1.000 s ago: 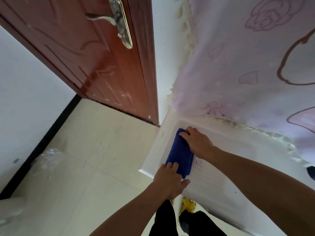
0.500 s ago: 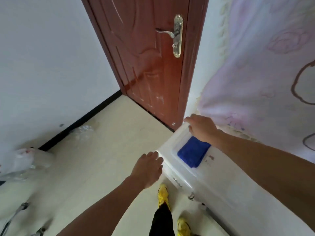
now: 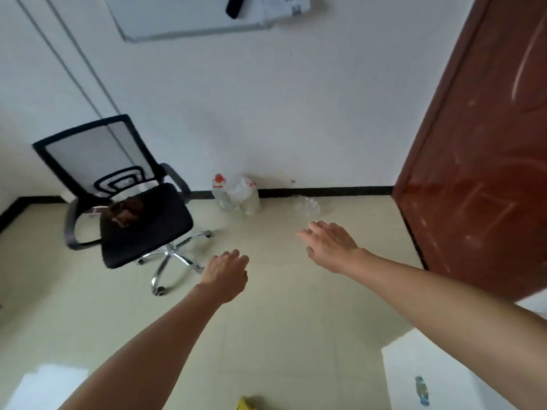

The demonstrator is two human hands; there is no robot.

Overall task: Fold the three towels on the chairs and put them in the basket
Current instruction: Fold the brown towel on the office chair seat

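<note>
A smooth white wall (image 3: 266, 113) fills the upper view, meeting a floor (image 3: 281, 335) of pale cream tiles along a black skirting strip. At the right stands a glossy red-brown wooden door (image 3: 479, 173) with raised panels. A swivel chair (image 3: 154, 235) stands at the left: black frame, see-through mesh back, curved grey armrests, padded black seat, chrome star base on castors. A flat whiteboard (image 3: 192, 16) with a thin metal frame hangs above. The smooth, square corner of a white box (image 3: 444, 365) shows at the lower right.

Both bare forearms reach forward over the floor. The left hand (image 3: 226, 276) hangs palm down, its grip loose and holding nothing. The right hand (image 3: 331, 247) is spread flat, its grip wide and also empty.

Clear plastic bottles (image 3: 236, 196), one red-capped, cluster against the wall. A brown towel (image 3: 125, 210) lies crumpled on the chair seat near its back, well apart from both hands.
</note>
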